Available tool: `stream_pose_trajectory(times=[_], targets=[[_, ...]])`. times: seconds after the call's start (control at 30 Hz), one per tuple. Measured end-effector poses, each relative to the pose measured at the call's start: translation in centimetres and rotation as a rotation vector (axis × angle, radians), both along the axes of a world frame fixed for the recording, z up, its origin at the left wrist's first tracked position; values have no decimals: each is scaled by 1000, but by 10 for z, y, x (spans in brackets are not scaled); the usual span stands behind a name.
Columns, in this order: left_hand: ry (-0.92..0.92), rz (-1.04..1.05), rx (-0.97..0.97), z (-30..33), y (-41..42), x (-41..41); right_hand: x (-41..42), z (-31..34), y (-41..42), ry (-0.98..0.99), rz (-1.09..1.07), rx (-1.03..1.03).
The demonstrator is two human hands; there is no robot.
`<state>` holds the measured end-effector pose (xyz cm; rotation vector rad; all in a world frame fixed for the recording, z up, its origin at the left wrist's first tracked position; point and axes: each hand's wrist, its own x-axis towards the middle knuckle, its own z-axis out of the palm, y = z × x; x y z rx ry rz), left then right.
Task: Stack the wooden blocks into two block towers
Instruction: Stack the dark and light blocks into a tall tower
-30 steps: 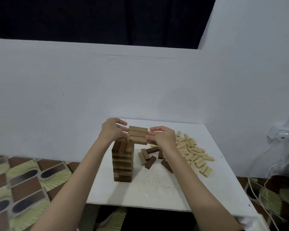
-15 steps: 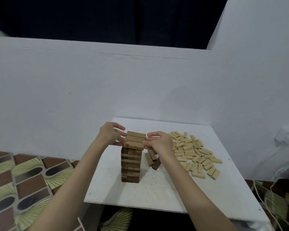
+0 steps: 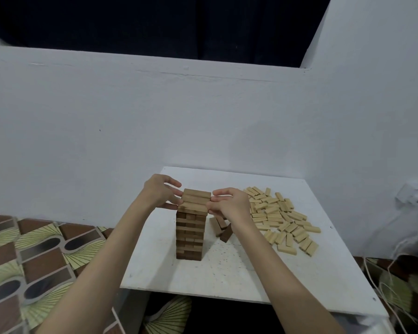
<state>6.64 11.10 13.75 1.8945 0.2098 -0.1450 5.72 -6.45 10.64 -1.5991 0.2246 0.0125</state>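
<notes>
White table (image 3: 239, 280) — both hands flank tower (image 3: 190, 230).

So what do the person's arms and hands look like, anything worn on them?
Both forearms are bare up to the bottom edge of the picture: no sleeves, gloves, watch or bracelet. The left hand and right hand show no rings that I can make out.
</notes>
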Motion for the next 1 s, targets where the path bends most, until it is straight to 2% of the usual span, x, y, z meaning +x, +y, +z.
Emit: stream_pose_trajectory(times=[0.4, 0.53, 0.57, 0.63, 0.73, 0.83, 1.0], targets=[[2, -25, 58, -4, 6, 5, 1, 0, -6, -17, 28, -13], [-108, -84, 172, 2, 15, 14, 7, 9, -16, -81, 42, -42], [-158, -148, 231, 6, 16, 16, 9, 13, -19, -114, 63, -83], [-199, -331, 377, 12, 17, 17, 13, 21, -25, -182, 157, -304], [-153, -525, 568, 14, 10, 16, 13, 32, -30, -220, 446, -636], [-105, -585, 677, 9, 3, 17, 13, 30, -22, -174, 616, -839], [-42, -627, 805, 3, -7, 18, 17, 19, -6, -173, 689, -1019]])
